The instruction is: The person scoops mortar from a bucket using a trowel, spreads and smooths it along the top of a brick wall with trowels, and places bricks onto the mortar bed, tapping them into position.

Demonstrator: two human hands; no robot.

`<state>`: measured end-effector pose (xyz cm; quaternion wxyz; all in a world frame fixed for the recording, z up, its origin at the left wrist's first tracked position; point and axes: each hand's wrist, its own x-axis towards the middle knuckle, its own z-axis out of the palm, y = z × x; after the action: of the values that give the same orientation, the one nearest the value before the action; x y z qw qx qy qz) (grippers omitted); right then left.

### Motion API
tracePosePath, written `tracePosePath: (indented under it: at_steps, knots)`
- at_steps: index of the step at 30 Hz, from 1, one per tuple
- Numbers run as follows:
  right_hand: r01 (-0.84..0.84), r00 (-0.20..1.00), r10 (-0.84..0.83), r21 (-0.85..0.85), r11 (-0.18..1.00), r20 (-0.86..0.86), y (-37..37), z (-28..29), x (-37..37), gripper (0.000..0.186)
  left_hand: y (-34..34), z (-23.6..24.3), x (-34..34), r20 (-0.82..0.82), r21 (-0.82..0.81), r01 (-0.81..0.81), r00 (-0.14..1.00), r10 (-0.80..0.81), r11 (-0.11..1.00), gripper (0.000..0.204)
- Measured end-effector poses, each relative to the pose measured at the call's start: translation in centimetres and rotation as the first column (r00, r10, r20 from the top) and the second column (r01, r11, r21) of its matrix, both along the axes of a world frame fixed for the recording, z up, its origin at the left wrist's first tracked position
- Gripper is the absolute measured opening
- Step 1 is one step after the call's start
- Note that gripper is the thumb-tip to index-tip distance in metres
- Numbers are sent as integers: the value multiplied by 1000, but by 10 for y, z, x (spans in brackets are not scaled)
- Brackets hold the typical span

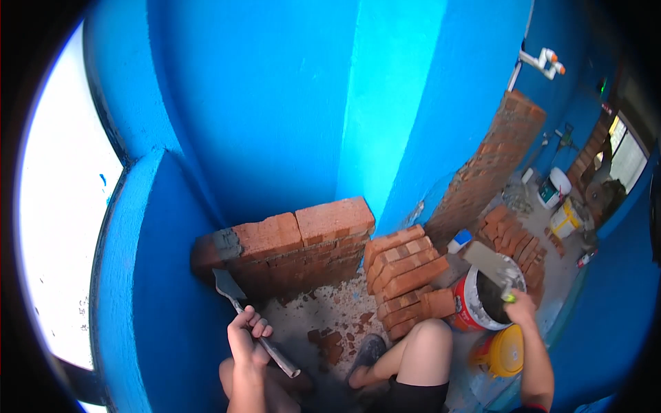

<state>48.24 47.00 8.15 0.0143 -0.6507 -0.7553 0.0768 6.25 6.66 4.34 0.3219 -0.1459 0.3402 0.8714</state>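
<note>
My left hand [249, 335] is closed around the handle of a small pointed trowel [228, 283], its grey blade near the left end of a low brick wall [303, 230]. Grey mortar [227, 242] coats that end of the wall's top. On the right, my right hand [521, 307] grips the green handle of a trowel with a flat, broad grey blade [484, 261]. This blade is over the rim of a red and white bucket [467, 303], which holds grey mortar [491, 301]. I cannot tell whether mortar lies on the blade.
Loose bricks are stacked [406, 265] between the wall and bucket. A yellow bucket [507, 352] stands beside my right forearm. Brick chips [330, 344] litter the floor by my shoe [368, 354]. Behind are another brick pile [506, 230], a taller brick wall [482, 162] and blue walls [261, 103].
</note>
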Motion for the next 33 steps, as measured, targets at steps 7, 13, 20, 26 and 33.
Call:
tracePosePath:
  at_steps: [7, 13, 20, 26, 33]
  knots:
    - [179, 974, -174, -24, 984, 149, 55, -19, 103, 54, 12, -16, -8, -8, -118, -2, 1000, 1, 993, 29]
    - [31, 833, 66, -166, 986, 549, 140, -101, 84, 52, -9, -7, -15, 42, -62, 85, 996, -83, 994, 26]
    - [-128, 446, 351, -329, 936, 824, 187, -249, 114, 33, 20, -23, -31, 41, -215, 66, 997, -58, 974, 17]
    - [56, 846, 213, -479, 876, 488, 162, -231, 47, 63, 8, -27, -37, -5, -311, 42, 999, -45, 950, 14]
    - [75, 967, 90, -606, 792, 237, 165, -192, 62, 56, 35, -27, -33, -12, -353, 27, 999, -34, 935, 17]
